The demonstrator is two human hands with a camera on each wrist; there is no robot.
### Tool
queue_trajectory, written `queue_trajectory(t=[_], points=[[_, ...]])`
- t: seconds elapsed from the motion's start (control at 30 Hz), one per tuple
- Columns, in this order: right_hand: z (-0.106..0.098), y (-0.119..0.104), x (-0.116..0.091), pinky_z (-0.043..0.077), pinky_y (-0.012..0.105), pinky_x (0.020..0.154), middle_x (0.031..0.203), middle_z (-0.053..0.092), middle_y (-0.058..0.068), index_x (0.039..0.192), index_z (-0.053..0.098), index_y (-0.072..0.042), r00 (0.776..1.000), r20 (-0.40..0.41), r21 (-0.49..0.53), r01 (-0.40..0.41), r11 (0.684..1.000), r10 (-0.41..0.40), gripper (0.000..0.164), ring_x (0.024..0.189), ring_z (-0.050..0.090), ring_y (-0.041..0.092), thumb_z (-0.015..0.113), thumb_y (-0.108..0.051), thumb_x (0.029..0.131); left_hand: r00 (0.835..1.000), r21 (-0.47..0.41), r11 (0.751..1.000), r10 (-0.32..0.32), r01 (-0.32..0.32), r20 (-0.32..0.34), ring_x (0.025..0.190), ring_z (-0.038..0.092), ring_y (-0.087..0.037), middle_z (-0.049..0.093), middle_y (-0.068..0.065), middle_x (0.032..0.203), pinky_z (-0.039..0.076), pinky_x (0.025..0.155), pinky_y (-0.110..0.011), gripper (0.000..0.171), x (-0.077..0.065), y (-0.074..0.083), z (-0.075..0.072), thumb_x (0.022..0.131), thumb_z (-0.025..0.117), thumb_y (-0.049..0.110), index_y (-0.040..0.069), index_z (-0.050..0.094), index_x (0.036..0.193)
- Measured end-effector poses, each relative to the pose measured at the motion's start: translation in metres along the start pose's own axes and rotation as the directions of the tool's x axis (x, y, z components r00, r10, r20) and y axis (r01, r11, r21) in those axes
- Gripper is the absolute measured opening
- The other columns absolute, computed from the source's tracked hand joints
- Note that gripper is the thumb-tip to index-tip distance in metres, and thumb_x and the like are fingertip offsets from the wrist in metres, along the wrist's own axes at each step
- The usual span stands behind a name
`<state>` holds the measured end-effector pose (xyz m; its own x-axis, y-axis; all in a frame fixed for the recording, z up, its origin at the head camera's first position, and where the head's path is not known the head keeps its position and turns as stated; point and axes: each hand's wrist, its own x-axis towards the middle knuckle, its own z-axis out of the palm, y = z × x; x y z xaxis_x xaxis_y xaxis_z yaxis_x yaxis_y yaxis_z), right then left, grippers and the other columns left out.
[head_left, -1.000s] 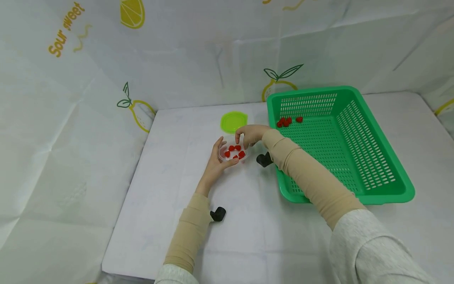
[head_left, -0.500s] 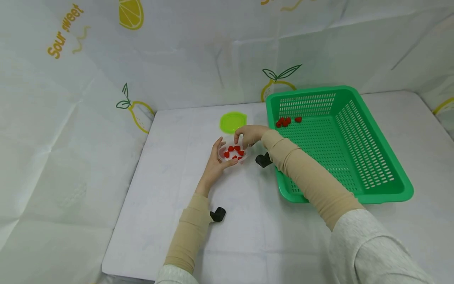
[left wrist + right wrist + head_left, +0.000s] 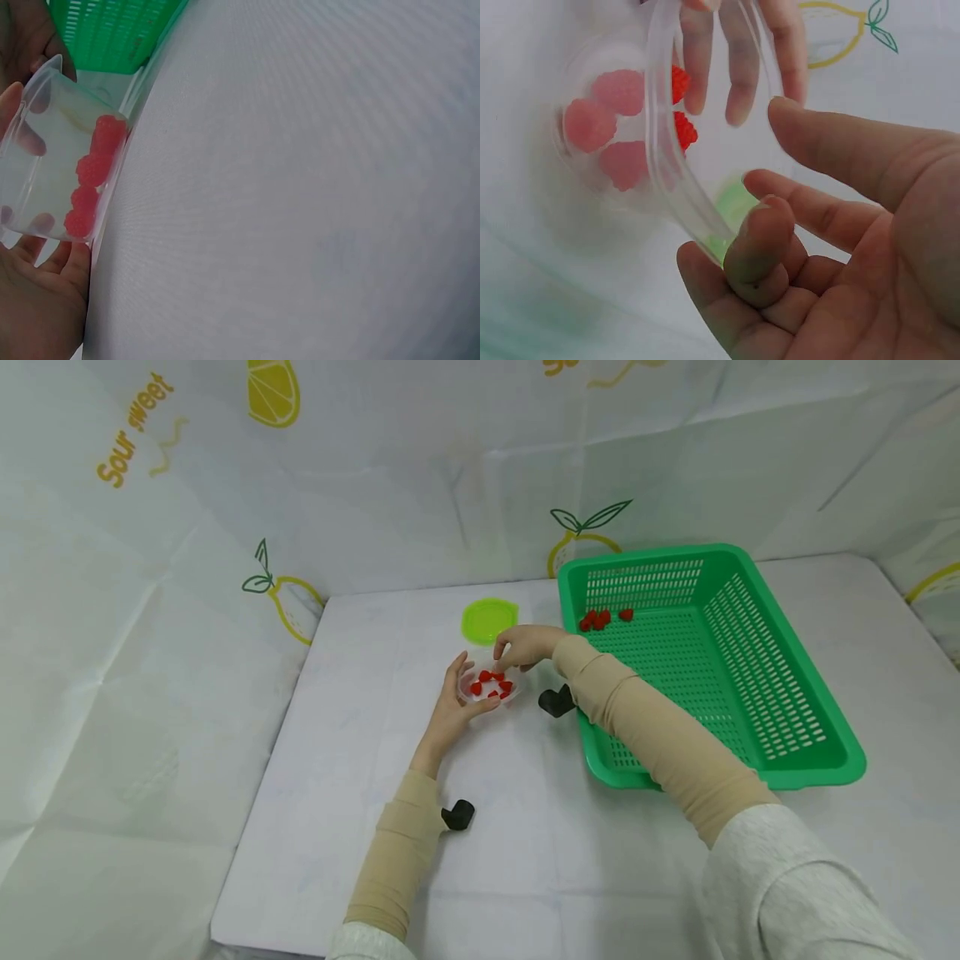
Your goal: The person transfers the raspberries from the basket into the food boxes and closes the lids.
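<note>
My left hand [image 3: 450, 712] grips a clear plastic tub [image 3: 60, 157], thumb on the near side and fingers round the far side. Several red raspberries [image 3: 94, 169] lie on the bottom of the tub. Over the tub's right side reaches my right hand [image 3: 527, 645], with fingertips dipped inside the rim and overlapping the farthest raspberry [image 3: 498, 677] in the head view. In the right wrist view its thumb [image 3: 840, 142] and index fingertip stand apart at the rim, with nothing between them.
A yellow-green lid [image 3: 489, 621] lies behind the tub. To the right stands a big green plastic basket [image 3: 720, 772], with several more raspberries [image 3: 595, 620] in its far left corner. The table [image 3: 330, 777] is covered in white cloth, and a lemon-print sheet hangs behind.
My right hand's fingers have dipped lower into the tub and closer to the raspberries. The left hand keeps its grip. The head view has shifted slightly.
</note>
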<state>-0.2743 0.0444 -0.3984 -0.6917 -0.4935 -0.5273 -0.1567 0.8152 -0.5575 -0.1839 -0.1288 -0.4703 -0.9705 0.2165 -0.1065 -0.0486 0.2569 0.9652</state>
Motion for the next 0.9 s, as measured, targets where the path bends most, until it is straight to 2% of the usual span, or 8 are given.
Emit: queue_trajectory(t=[0.13, 0.37, 0.47, 0.53, 0.63, 0.7, 0.9], points=[[-0.001, -0.004, -0.006, 0.052, 0.029, 0.086, 0.123, 0.051, 0.008, 0.123, 0.051, -0.009, 1.0, -0.014, 0.017, -0.011, 1.0, 0.011, 0.043, 0.097, 0.052, 0.024, 0.057, -0.036, 0.09, 1.0, -0.004, 1.0, -0.003, 0.003, -0.003, 0.142, 0.024, -0.026, 0.023, -0.008, 0.153, 0.024, 0.114, -0.051, 0.089, 0.0, 0.0, 0.0, 0.083, 0.069, 0.018, 0.019, 0.01, 0.15], [-0.011, -0.008, -0.021, 0.054, 0.037, 0.087, 0.133, 0.046, 0.011, 0.122, 0.051, -0.009, 0.998, -0.058, 0.071, -0.001, 0.997, 0.005, 0.043, 0.113, 0.05, 0.03, 0.057, -0.037, 0.09, 1.0, 0.01, 1.0, -0.01, 0.01, -0.005, 0.142, 0.024, -0.026, 0.022, -0.008, 0.153, 0.024, 0.114, -0.052, 0.089, -0.002, 0.003, 0.001, 0.083, 0.068, 0.02, 0.018, 0.01, 0.15], [-0.018, -0.007, -0.025, 0.055, 0.031, 0.076, 0.133, 0.047, 0.011, 0.122, 0.053, -0.01, 0.995, -0.101, 0.057, 0.028, 0.998, -0.022, 0.043, 0.101, 0.051, 0.026, 0.057, -0.038, 0.091, 1.0, 0.012, 1.0, -0.009, 0.009, -0.002, 0.142, 0.023, -0.026, 0.023, -0.008, 0.153, 0.024, 0.114, -0.053, 0.089, -0.002, 0.003, 0.001, 0.083, 0.069, 0.021, 0.018, 0.01, 0.15], [-0.023, -0.004, -0.028, 0.049, 0.026, 0.065, 0.127, 0.05, 0.01, 0.122, 0.053, -0.012, 0.991, -0.127, 0.061, 0.038, 0.997, -0.03, 0.041, 0.079, 0.05, 0.022, 0.057, -0.039, 0.091, 1.0, -0.004, 1.0, -0.007, 0.007, -0.003, 0.142, 0.023, -0.026, 0.023, -0.008, 0.152, 0.022, 0.114, -0.055, 0.09, -0.001, 0.0, 0.001, 0.082, 0.069, 0.02, 0.018, 0.01, 0.15], [-0.03, 0.002, -0.033, 0.037, 0.024, 0.056, 0.12, 0.052, 0.009, 0.121, 0.054, -0.014, 0.988, -0.152, 0.098, 0.058, 0.993, -0.043, 0.04, 0.057, 0.036, 0.016, 0.055, -0.041, 0.091, 1.0, -0.019, 1.0, -0.007, 0.007, -0.015, 0.142, 0.024, -0.023, 0.025, -0.003, 0.151, 0.021, 0.114, -0.056, 0.091, 0.004, -0.008, 0.001, 0.081, 0.071, 0.022, 0.021, 0.012, 0.15], [-0.034, 0.008, -0.038, 0.032, 0.025, 0.054, 0.117, 0.051, 0.009, 0.12, 0.054, -0.016, 0.985, -0.166, 0.141, 0.069, 0.988, -0.045, 0.038, 0.052, 0.027, 0.015, 0.055, -0.04, 0.091, 0.999, -0.013, 1.0, -0.01, 0.01, -0.031, 0.141, 0.026, -0.02, 0.026, 0.002, 0.15, 0.021, 0.113, -0.056, 0.091, 0.008, -0.016, 0.002, 0.08, 0.072, 0.025, 0.026, 0.013, 0.149], [-0.046, 0.03, -0.05, 0.034, 0.028, 0.053, 0.112, 0.05, 0.009, 0.122, 0.053, -0.022, 0.96, -0.275, 0.208, 0.119, 0.971, -0.059, 0.039, 0.054, 0.031, 0.015, 0.053, -0.045, 0.091, 0.997, 0.018, 1.0, 0.014, -0.013, -0.071, 0.138, 0.029, -0.016, 0.03, 0.008, 0.146, 0.023, 0.112, -0.058, 0.087, 0.012, -0.028, 0.004, 0.079, 0.072, 0.029, 0.035, 0.017, 0.146]])
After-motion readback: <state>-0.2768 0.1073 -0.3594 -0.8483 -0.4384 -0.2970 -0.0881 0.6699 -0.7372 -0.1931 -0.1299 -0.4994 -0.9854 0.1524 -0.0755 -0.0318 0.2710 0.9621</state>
